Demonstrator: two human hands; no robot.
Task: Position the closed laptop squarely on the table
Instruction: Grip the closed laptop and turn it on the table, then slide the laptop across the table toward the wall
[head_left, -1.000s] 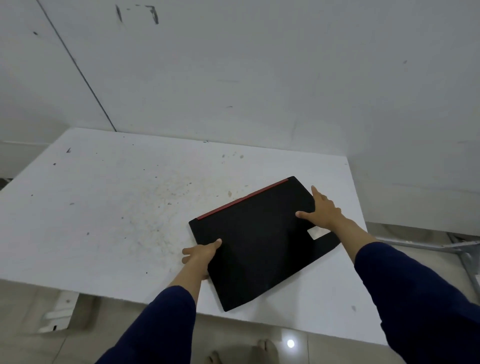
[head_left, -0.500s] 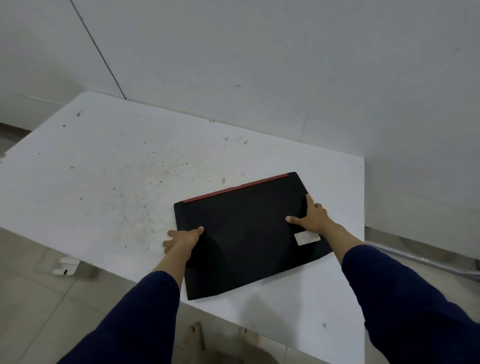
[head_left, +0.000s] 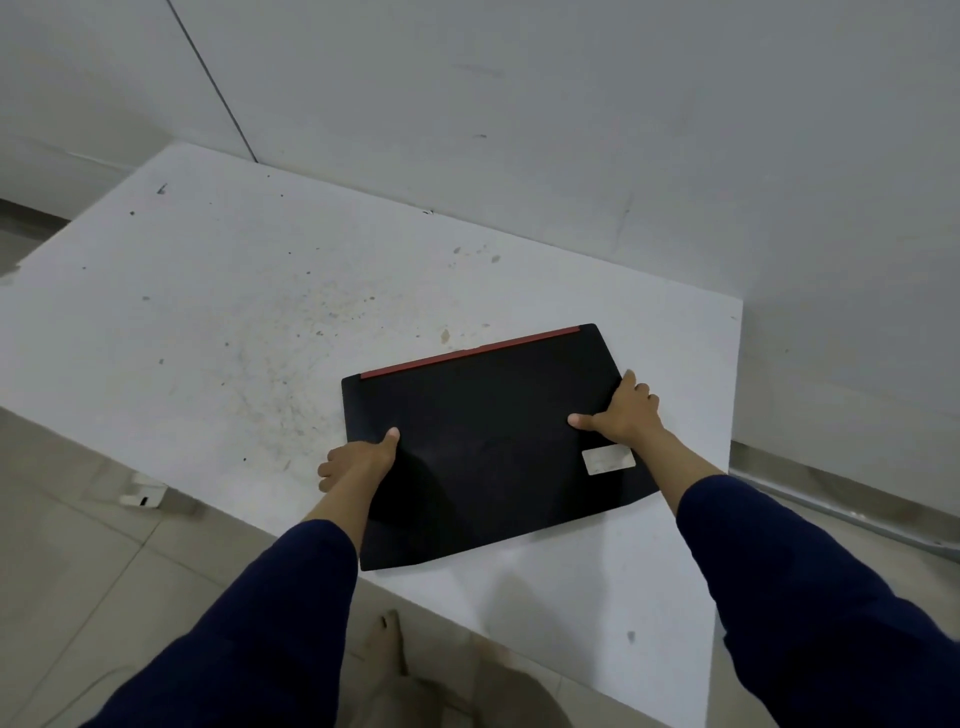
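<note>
A white surface (head_left: 218, 291) stands against a pale grey wall (head_left: 571, 104), its far edge meeting the wall and its right edge close to a second stretch of wall. The top is scuffed, with a spread of brownish specks and stains (head_left: 291, 353) across its middle and a few dark marks toward the far left. A thin dark seam runs down the wall at far left. Below the near edge lies a beige tiled floor (head_left: 67, 545), and a bare foot (head_left: 387, 642) shows there under the near edge of the surface.

The closed laptop (head_left: 483, 447) lies flat on the right half of the surface, nearer the near edge than the wall. Its lid is matte black with a red strip (head_left: 470, 353) along the far edge, and a small pale sticker (head_left: 608, 459) sits by its near right corner. Its edges lie at a slant to the edges of the surface, and its near left corner comes close to the near edge.

The left hand (head_left: 358, 457) grips the left edge, thumb on the lid and fingers curled beside it. The right hand (head_left: 623, 413) grips the right edge, thumb spread across the lid and fingers wrapped over the side. Both arms wear dark navy sleeves (head_left: 810, 587).
</note>
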